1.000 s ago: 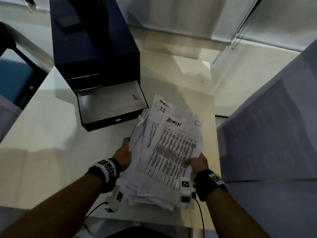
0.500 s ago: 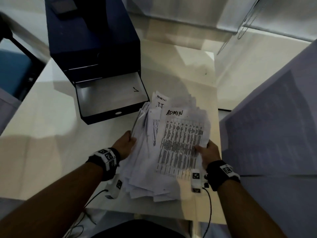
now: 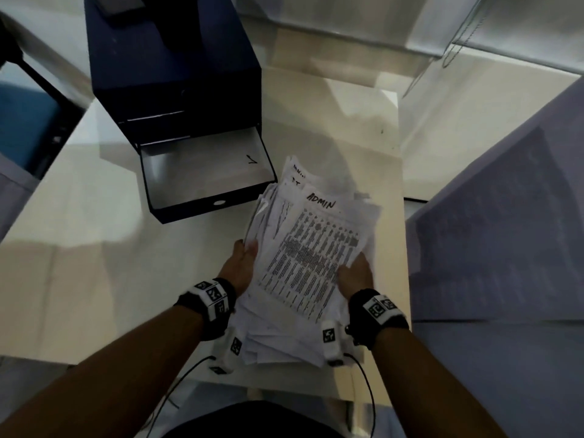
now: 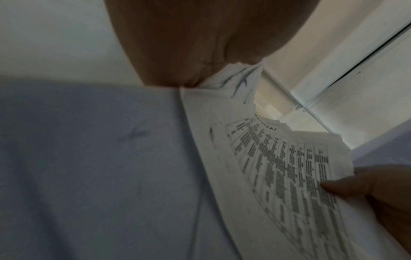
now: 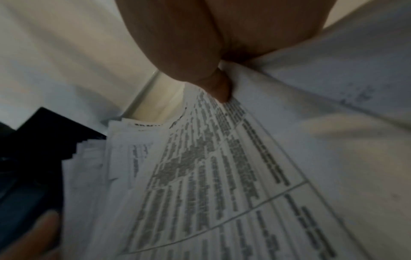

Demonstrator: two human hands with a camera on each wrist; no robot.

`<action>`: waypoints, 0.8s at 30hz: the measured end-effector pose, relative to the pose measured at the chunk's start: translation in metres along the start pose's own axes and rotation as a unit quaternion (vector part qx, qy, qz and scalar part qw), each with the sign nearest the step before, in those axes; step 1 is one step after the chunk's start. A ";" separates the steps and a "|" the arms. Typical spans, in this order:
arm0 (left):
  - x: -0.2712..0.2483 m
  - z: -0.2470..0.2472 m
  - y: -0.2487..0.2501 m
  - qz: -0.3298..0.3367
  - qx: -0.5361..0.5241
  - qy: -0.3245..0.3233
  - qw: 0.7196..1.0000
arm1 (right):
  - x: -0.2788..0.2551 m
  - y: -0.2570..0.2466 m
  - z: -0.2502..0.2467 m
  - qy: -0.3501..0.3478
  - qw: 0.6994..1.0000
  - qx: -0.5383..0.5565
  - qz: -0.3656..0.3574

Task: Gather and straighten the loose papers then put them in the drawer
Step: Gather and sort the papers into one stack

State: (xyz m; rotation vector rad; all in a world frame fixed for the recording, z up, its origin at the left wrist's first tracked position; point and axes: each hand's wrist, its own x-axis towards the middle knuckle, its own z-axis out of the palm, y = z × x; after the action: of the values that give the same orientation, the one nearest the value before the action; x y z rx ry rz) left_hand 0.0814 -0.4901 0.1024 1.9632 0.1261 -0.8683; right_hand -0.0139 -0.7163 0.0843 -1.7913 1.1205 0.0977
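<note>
A ragged stack of printed papers (image 3: 311, 257), its top sheet marked "ADMIN", is held just above the white table (image 3: 94, 273). My left hand (image 3: 241, 267) grips the stack's left edge. My right hand (image 3: 355, 275) grips its right edge, thumb on the top sheet. The sheets fan out unevenly at the near and far ends. The left wrist view shows the papers (image 4: 278, 176) pinched in my left hand (image 4: 195, 58). In the right wrist view my right hand (image 5: 211, 58) clamps the papers (image 5: 211, 176). The dark blue drawer (image 3: 205, 181) stands pulled open just left of the stack's far end.
The drawer belongs to a dark blue cabinet box (image 3: 170, 67) at the back left of the table. A grey partition (image 3: 499, 235) rises along the right. A white wall ledge (image 3: 474, 99) lies beyond the table. Cables hang from my wrists at the table's near edge.
Both hands have drawn closer along the stack's sides and turned it more upright towards the drawer. The top sheet now sits squarer on the pile.
</note>
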 end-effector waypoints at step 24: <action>-0.078 -0.072 0.111 0.405 -0.041 0.072 0.911 | -0.080 -0.125 -0.083 0.045 0.917 0.227 -0.326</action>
State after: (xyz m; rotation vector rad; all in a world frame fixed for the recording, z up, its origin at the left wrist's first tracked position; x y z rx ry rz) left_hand 0.1079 -0.4724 0.2526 1.7534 -0.5312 -0.1645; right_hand -0.0022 -0.7163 0.2541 -1.6548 0.4943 -0.6027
